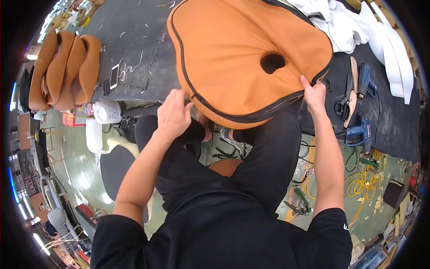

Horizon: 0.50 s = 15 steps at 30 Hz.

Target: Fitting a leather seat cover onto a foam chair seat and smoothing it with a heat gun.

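Observation:
A large orange upholstered cushion lies over the table's near edge and hangs partly above my lap. It has a rounded outline, a dark hole right of its middle, and creases running out from that hole. A black zipper-like band follows its rim. My left hand is closed on the cushion's near left edge, fingers bent at the band. On the right edge, my right hand grips the rim with the thumb on top; its other fingers are mostly hidden underneath.
Brown curved padded pieces stand at the left beside a phone. White fabric lies at the back right. Scissors, a blue heat gun and another blue tool rest on the right. A yellow hose coils on the floor.

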Tool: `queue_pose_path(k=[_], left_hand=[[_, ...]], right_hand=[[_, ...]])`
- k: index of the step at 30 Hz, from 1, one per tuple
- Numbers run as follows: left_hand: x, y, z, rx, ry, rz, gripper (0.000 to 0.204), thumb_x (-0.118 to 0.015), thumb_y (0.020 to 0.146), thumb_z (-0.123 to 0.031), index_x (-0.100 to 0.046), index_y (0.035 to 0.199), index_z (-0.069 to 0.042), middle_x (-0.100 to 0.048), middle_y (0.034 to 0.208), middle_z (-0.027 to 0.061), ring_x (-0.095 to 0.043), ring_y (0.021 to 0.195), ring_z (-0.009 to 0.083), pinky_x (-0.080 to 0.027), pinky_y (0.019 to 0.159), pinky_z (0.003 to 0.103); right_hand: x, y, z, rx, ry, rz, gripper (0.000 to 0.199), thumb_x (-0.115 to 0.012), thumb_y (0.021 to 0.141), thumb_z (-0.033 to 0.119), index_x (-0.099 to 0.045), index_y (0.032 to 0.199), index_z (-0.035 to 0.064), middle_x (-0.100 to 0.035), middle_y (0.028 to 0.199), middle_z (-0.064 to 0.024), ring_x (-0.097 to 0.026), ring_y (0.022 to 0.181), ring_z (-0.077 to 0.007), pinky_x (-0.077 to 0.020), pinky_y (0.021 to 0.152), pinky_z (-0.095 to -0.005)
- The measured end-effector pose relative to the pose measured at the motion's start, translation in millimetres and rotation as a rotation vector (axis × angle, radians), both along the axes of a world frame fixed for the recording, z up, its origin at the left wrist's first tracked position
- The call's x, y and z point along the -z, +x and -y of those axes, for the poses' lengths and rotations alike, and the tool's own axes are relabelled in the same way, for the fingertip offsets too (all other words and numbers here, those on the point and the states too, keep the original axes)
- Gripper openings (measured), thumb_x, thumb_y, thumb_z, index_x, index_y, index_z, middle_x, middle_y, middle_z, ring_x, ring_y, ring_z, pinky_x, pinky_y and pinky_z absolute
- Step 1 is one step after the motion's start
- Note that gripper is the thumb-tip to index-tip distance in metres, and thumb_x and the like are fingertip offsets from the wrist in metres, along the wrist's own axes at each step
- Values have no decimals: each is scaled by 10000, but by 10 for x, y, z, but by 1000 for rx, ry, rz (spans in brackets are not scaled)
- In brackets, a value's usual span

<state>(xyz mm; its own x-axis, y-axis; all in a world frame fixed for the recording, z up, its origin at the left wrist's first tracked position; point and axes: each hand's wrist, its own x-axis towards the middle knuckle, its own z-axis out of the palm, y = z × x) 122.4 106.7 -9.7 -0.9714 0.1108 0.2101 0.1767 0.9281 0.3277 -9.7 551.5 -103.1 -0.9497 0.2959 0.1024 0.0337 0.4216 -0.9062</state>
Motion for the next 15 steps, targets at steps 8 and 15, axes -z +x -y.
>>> queue_pose_path(k=[8, 15], left_hand=[[46, -170, 30, 68, -127, 141, 158, -624, 973, -136, -563, 1049, -12, -657, 945, 188, -684, 835, 412, -539, 717, 499], [-110, -419, 57, 167, -245, 315, 245, -534, 950, -215, -561, 900, 23, -674, 751, 269, -680, 765, 469, -524, 706, 550]], right_hand=[[-217, 89, 112, 26, -107, 176, 413, -790, 939, 272, -692, 1138, -76, -691, 769, -93, -602, 546, -163, -465, 496, -331], [-367, 120, 159, 27, -104, 299, 353, -785, 945, 251, -712, 1057, -75, -656, 712, -64, -573, 522, -149, -461, 486, -330]])
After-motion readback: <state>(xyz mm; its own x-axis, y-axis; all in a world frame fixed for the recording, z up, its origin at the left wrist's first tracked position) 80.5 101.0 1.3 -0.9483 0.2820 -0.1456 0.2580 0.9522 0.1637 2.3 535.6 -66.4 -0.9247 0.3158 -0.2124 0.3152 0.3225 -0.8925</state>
